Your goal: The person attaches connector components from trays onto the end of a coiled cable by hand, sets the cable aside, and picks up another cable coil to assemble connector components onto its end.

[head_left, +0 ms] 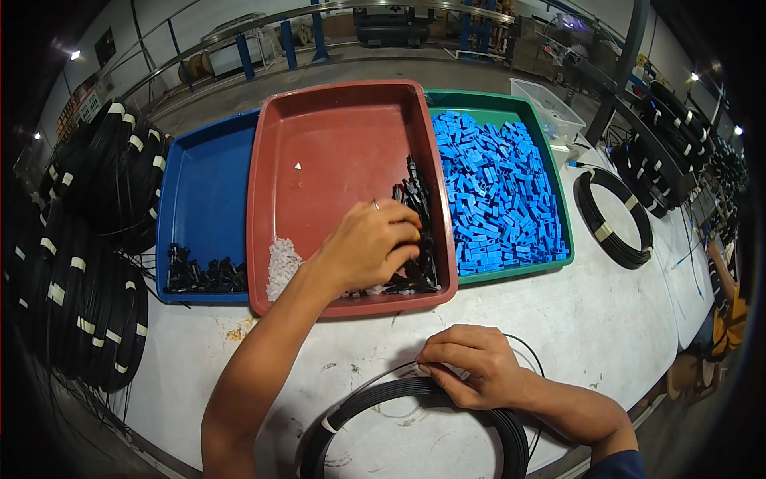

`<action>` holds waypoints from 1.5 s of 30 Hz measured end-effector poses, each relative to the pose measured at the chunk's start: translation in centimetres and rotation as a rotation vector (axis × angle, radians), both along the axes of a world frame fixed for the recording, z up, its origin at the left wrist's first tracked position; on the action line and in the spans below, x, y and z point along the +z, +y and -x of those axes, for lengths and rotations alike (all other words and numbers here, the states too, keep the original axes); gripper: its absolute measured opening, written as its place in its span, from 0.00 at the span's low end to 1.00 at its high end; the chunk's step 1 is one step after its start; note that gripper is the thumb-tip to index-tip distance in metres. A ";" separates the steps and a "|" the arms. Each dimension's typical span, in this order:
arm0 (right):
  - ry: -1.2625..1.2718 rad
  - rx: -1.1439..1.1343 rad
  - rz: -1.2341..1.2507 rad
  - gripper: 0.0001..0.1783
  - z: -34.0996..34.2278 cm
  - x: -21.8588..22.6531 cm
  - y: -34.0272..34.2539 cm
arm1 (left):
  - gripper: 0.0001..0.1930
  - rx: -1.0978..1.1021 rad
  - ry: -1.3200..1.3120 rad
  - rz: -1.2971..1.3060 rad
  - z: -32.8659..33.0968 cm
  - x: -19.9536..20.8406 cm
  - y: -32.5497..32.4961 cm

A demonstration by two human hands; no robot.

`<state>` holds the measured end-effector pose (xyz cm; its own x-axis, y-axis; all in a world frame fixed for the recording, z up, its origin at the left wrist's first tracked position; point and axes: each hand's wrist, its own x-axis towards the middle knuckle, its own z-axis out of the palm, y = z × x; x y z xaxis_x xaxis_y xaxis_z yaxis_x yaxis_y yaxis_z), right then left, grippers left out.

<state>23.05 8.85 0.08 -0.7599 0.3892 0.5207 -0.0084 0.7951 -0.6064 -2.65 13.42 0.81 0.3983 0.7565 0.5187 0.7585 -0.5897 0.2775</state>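
My left hand reaches into the red tray, over a heap of slim black plastic parts along its right side. Its fingers are curled in beside the heap, and what they hold, if anything, is hidden. Small white translucent pieces lie at the tray's near left corner. Thumb and fingers of my right hand are pinched on the end of a thin black cable. That hand rests over a coil of black cable, bound with a white band, on the table's near edge.
Left of the red tray stands a blue tray with black connector parts. A green tray at right holds many blue clips. Another cable coil lies on the white table. Stacked coils crowd the left side.
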 end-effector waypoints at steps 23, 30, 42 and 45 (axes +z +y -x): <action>0.004 0.002 0.027 0.09 0.0 -0.2 0.2 | 0.14 0.037 0.097 0.183 0.4 0.7 -4.3; -0.021 0.004 0.039 0.10 0.0 -0.1 0.1 | 0.12 0.205 0.048 0.024 1.0 0.5 -2.3; 0.024 -0.009 -0.017 0.11 -0.1 -0.2 -0.1 | 0.22 0.136 -0.864 0.378 -1.1 0.8 -6.6; 0.052 -0.020 -0.080 0.11 0.0 -0.2 -0.1 | 0.23 0.080 -1.074 0.407 -1.8 0.0 -8.6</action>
